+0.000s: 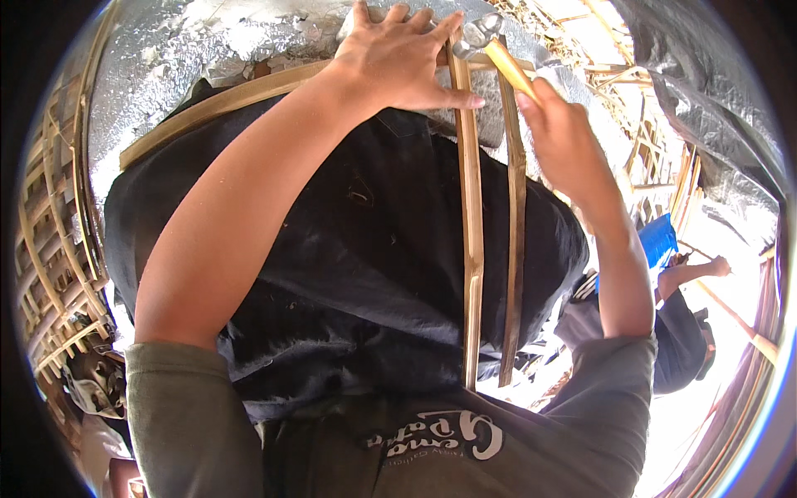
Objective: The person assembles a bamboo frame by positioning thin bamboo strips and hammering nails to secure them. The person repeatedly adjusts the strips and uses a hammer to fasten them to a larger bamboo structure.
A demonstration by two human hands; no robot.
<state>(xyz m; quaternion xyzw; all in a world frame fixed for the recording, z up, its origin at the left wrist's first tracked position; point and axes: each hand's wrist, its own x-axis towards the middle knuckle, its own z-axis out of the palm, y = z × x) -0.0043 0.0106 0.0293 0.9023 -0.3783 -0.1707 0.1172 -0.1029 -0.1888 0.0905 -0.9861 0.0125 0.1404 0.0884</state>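
Observation:
My left hand [397,65] lies spread at the top, its thumb across the upper part of a long bamboo strip [470,216]. In my right hand [564,137] is a hammer [513,70] with a yellow handle. Its metal head is next to my left fingertips, by the strip's upper end; whether it touches the strip I cannot tell. A second bamboo strip [514,216] runs alongside the first, to its right. Both cross near the top with a bent bamboo strip [224,104], partly hidden by my left forearm and hand. My legs in dark cloth [357,199] lie beneath the strips.
Silvery sheeting [191,50] spreads behind the work. A woven bamboo lattice [51,241] stands at the left. Grey plastic sheeting [706,100] hangs at the upper right. Lower right, another person in dark clothing [681,340] is near a blue object [657,239].

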